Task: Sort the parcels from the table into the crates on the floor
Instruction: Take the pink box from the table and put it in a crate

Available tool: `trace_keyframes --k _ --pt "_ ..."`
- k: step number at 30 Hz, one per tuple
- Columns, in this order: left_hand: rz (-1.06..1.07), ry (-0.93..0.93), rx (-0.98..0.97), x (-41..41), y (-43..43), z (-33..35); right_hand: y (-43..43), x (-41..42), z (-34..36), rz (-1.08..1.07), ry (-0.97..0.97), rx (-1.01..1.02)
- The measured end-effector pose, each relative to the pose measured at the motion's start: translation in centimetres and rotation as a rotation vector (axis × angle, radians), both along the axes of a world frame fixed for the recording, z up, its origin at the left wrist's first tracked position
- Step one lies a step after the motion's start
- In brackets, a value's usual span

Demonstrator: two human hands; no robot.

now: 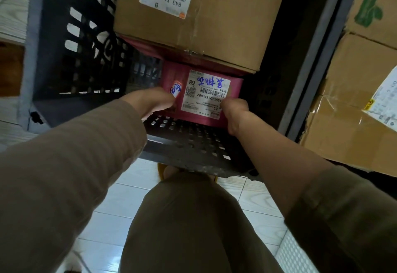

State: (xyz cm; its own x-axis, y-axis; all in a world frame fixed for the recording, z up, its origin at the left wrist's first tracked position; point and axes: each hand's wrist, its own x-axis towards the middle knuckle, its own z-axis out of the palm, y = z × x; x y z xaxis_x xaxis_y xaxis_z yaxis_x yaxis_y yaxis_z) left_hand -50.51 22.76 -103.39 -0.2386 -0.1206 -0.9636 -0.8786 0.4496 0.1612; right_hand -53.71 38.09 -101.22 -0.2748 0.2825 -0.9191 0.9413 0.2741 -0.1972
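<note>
Head view: left hand (153, 103) and right hand (234, 109) grip the pink parcel (206, 92) labelled "M14" and "68".

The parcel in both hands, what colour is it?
Pink cardboard parcel with a white printed label; head view shows it best.

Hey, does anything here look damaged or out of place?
Yes. The cardboard box on the right has a torn, crumpled left edge with wrinkled tape. In the black crate, the large brown box sits on the far end of the pink parcel that the left hand and right hand grip.
</note>
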Motion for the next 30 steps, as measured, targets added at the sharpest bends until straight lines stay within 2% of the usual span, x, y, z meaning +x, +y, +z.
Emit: trace_keyframes --k 4,6,9,10,12,16,24,27,30 --pt "-0.143 0.065 -0.016 0.3 -0.2 -0.1 -0.1 0.2 0.6 0.063 0.012 0.005" --pt "-0.341 0.080 -0.050 0.1 -0.2 0.0 -0.1 0.5 0.2 0.331 0.044 0.069" --pt "-0.637 0.089 -0.094 -0.6 0.7 1.3 -0.3 1.3 -0.2 0.911 0.076 0.096" --pt "-0.691 0.097 -0.071 -0.8 1.2 1.6 -0.3 1.6 -0.4 1.047 0.079 0.083" --pt "-0.759 0.083 -0.009 -0.8 1.7 1.6 -0.4 1.8 -0.8 1.175 0.034 0.067" --pt "-0.791 -0.009 0.024 -0.9 2.3 0.9 -0.3 1.4 -1.5 1.181 -0.064 0.031" --pt "-0.728 -0.019 0.059 -1.0 2.3 0.3 -0.3 1.3 -1.8 1.111 -0.064 -0.028" --pt "-0.625 0.050 0.036 -1.2 2.4 1.3 0.1 0.4 -0.7 0.977 -0.053 -0.087" --pt "-0.425 0.137 -0.059 -0.9 1.8 3.2 0.3 -0.5 2.3 0.771 -0.048 -0.148"
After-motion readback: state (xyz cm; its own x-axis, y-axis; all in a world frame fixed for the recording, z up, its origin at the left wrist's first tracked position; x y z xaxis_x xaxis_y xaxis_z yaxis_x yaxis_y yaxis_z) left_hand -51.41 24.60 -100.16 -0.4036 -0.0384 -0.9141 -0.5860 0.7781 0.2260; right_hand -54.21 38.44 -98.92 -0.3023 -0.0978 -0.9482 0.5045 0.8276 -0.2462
